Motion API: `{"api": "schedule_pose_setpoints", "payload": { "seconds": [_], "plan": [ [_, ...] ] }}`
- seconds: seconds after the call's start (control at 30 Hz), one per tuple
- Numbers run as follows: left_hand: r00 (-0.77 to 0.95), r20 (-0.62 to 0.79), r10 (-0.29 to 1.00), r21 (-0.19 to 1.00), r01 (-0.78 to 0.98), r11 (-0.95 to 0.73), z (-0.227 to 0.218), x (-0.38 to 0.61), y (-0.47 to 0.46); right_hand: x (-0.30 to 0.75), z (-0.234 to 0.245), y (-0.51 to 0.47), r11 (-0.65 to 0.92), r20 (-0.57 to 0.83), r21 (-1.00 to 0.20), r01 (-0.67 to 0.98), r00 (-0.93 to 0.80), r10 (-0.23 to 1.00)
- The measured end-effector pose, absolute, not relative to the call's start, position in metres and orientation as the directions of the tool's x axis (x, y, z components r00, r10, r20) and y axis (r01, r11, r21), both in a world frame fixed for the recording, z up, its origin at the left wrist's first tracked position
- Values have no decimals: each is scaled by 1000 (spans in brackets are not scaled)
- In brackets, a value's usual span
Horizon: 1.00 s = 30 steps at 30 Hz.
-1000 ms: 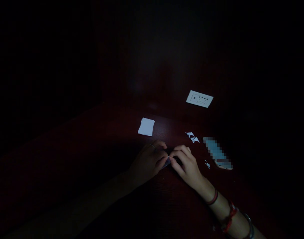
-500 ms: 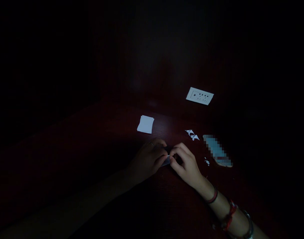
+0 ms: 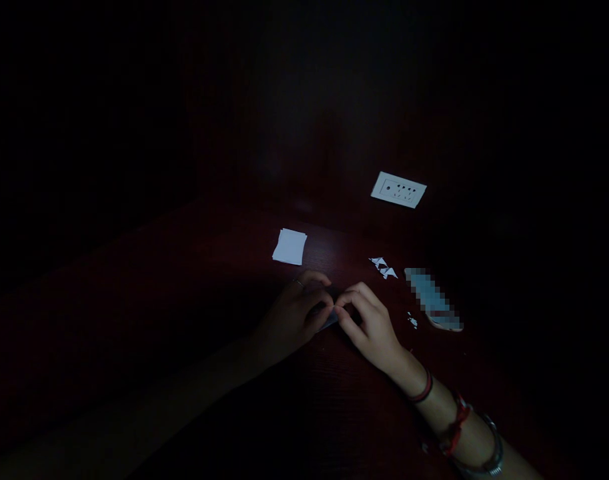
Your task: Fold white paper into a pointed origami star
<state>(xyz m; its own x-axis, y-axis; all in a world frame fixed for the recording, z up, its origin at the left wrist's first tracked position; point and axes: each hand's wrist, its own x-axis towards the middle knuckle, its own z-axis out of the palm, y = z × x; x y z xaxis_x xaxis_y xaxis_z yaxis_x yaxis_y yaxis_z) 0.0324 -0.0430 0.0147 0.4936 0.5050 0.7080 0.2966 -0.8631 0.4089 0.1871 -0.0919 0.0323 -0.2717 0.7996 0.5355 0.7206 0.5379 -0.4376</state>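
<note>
My left hand [image 3: 297,313], wearing a ring, and my right hand [image 3: 367,327] meet fingertip to fingertip above the dark red table. Both pinch a small piece of paper [image 3: 328,321], which shows as a pale patch below the fingertips. Most of the paper is hidden by the fingers and shadow, so its folds cannot be made out. Beyond my left hand lies a stack of white paper sheets [image 3: 290,247]. To the right of my right hand are small folded paper pieces [image 3: 383,268].
A phone [image 3: 434,300] with a blurred-out screen lies at the right. White paper scraps [image 3: 412,321] are between it and my right hand. A socket plate [image 3: 398,190] is on the wall behind. The surroundings are very dark.
My fingertips have come together over the paper, closing the small gap between the hands. Less of the paper shows between them. The whole view has shifted slightly.
</note>
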Motion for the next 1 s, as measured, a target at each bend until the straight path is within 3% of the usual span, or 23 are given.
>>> {"api": "schedule_pose_setpoints", "payload": {
  "seconds": [0.4,0.63,0.87,1.0],
  "plan": [
    [572,616,542,503,244,-829,22,24,-40,194,39,-95,525,558,-451,722,-231,797],
    [513,605,608,515,329,-791,17,21,-31,216,42,-88,466,630,-564,682,-9,776],
    [516,580,630,588,271,-762,15,24,-33,210,25,-79,385,449,-788,480,21,893],
    [513,584,629,592,260,-763,16,25,-37,200,19,-79,382,414,-803,458,-33,909]
  ]
}}
